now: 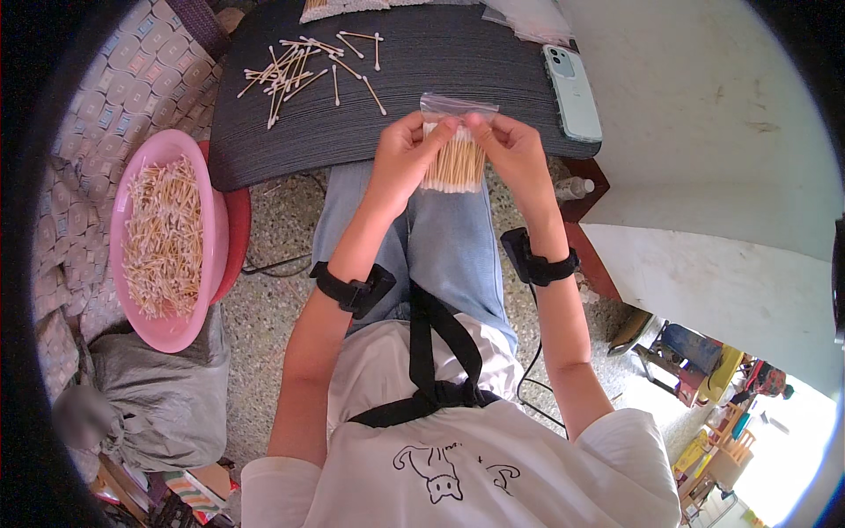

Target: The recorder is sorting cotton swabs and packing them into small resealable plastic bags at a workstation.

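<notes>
Between my hands is a clear zip bag packed with cotton swabs, their wooden sticks upright and white tips at top and bottom. It hangs over the table's near edge, above my knees. My left hand grips its upper left side, thumb on the front. On the upper right side, my right hand pinches the bag near the zip strip. Both thumbs lie close together just below the strip. Loose cotton swabs are scattered on the dark table to the left of the bag.
A pink basin full of cotton swabs stands at the left, beside patterned fabric. A pale phone lies at the table's right edge. Plastic bags and a filled bag are at the far edge. A wall rises on the right.
</notes>
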